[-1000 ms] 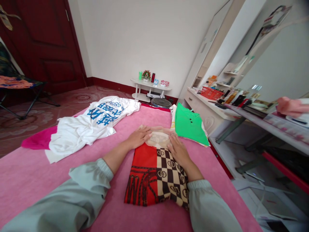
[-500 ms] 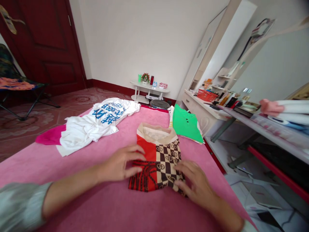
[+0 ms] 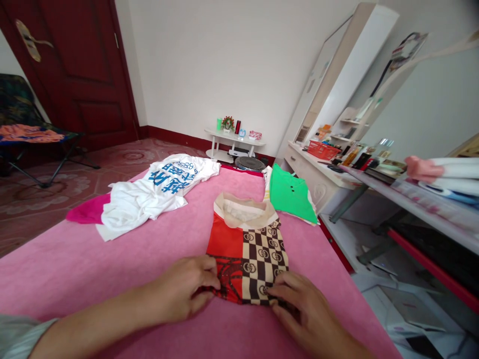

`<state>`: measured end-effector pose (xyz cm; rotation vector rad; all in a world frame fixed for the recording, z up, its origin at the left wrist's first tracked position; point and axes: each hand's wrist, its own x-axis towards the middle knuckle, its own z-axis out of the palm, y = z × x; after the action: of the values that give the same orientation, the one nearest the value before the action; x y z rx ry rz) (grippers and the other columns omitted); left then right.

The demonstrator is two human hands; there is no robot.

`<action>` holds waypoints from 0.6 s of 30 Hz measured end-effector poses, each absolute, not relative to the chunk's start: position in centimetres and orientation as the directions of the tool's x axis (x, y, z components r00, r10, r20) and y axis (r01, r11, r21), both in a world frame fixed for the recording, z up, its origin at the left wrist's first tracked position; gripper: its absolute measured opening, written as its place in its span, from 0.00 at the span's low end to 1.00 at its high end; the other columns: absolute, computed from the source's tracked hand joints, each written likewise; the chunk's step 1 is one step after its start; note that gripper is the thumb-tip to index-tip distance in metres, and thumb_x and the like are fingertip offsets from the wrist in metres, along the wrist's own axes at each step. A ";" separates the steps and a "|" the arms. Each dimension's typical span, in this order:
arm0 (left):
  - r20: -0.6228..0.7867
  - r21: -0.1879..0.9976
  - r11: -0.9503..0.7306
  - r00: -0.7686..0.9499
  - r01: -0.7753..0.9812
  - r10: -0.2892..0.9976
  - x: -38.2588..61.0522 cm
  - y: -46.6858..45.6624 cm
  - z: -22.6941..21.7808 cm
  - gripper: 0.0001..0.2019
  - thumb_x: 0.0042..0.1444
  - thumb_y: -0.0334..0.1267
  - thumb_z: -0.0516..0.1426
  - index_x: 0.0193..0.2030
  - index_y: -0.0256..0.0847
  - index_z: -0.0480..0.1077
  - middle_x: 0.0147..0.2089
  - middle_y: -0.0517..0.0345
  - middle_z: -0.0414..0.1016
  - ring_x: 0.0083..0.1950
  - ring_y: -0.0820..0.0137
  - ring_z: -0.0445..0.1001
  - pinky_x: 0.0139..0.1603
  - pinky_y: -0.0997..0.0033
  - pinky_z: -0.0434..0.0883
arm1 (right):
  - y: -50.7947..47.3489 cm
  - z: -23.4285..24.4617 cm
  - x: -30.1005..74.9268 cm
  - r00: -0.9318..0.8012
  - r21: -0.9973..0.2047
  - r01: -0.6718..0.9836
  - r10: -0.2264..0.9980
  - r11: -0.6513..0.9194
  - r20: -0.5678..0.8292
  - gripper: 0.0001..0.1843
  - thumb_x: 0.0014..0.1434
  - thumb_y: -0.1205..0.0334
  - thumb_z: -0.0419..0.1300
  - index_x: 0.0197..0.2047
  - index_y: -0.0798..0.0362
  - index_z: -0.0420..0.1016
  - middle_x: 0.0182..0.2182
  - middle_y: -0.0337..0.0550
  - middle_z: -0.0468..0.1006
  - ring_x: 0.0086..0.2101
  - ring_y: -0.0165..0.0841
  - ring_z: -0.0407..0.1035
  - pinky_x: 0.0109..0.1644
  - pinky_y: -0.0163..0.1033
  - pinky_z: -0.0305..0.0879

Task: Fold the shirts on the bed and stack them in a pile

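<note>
A folded shirt (image 3: 249, 247), half red and half brown-and-cream checked with a beige collar, lies on the pink bed cover (image 3: 93, 279). My left hand (image 3: 185, 294) pinches the shirt's near left corner with curled fingers. My right hand (image 3: 305, 311) grips the near right corner, fingers bent over the hem. Both hands sit at the edge closest to me.
A crumpled white shirt with blue print (image 3: 149, 192) lies at the far left over a magenta cloth (image 3: 84, 214). A folded green shirt (image 3: 290, 194) rests at the far right edge. A dresser with bottles and a red basket (image 3: 322, 149) stands to the right.
My hands slid from the collar down the shirt to its near edge and closed on the two bottom corners. The view has shifted slightly.
</note>
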<state>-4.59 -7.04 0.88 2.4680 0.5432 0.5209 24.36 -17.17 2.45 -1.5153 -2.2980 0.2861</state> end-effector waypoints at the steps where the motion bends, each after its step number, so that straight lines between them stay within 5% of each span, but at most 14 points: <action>1: 0.217 0.637 -0.709 0.812 0.303 0.542 -4.8 -6.7 0.8 0.09 0.53 0.35 0.56 0.39 0.49 0.75 0.41 0.58 0.75 0.40 0.67 0.72 0.42 0.72 0.69 | -17.1 2.4 24.7 -0.290 -0.422 0.842 0.942 0.336 0.171 0.09 0.61 0.62 0.52 0.36 0.46 0.74 0.36 0.43 0.75 0.37 0.35 0.70 0.39 0.38 0.66; 4: 0.127 0.731 -0.493 0.616 0.472 0.778 -5.2 -4.8 0.3 0.13 0.53 0.40 0.56 0.45 0.43 0.73 0.42 0.54 0.75 0.40 0.65 0.74 0.43 0.68 0.69 | -15.9 1.8 26.5 -0.030 -0.478 0.874 0.991 0.088 0.127 0.11 0.62 0.56 0.51 0.40 0.48 0.74 0.38 0.43 0.76 0.38 0.36 0.71 0.40 0.38 0.66; 7: -0.018 0.844 -0.206 0.410 0.496 0.912 -5.0 -2.3 -0.2 0.28 0.49 0.44 0.59 0.56 0.35 0.64 0.39 0.51 0.76 0.38 0.62 0.75 0.40 0.65 0.71 | -13.9 1.1 27.9 0.159 -0.450 0.885 0.986 -0.119 0.052 0.16 0.57 0.56 0.55 0.48 0.51 0.71 0.40 0.44 0.77 0.38 0.38 0.72 0.40 0.39 0.66; 12: -0.368 0.924 0.285 0.402 0.254 0.838 -4.2 -0.9 0.8 0.42 0.42 0.48 0.64 0.62 0.38 0.53 0.40 0.52 0.77 0.39 0.62 0.77 0.37 0.66 0.73 | -11.6 0.6 27.1 0.227 -0.572 0.798 0.974 -0.189 -0.006 0.25 0.53 0.56 0.56 0.56 0.49 0.65 0.40 0.42 0.78 0.37 0.38 0.73 0.38 0.40 0.67; 18: -0.377 0.925 0.308 0.435 0.224 0.818 -3.3 -3.9 -0.2 0.36 0.42 0.44 0.64 0.59 0.41 0.58 0.40 0.52 0.78 0.42 0.57 0.77 0.33 0.68 0.70 | -11.2 -0.6 25.6 0.251 -0.724 0.678 0.966 -0.131 0.060 0.35 0.47 0.59 0.60 0.59 0.49 0.60 0.52 0.46 0.73 0.51 0.42 0.68 0.53 0.45 0.65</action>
<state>-3.26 -3.88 -0.24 1.2318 1.0901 0.5182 25.58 -11.21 -0.62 -1.8824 -1.4951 0.5743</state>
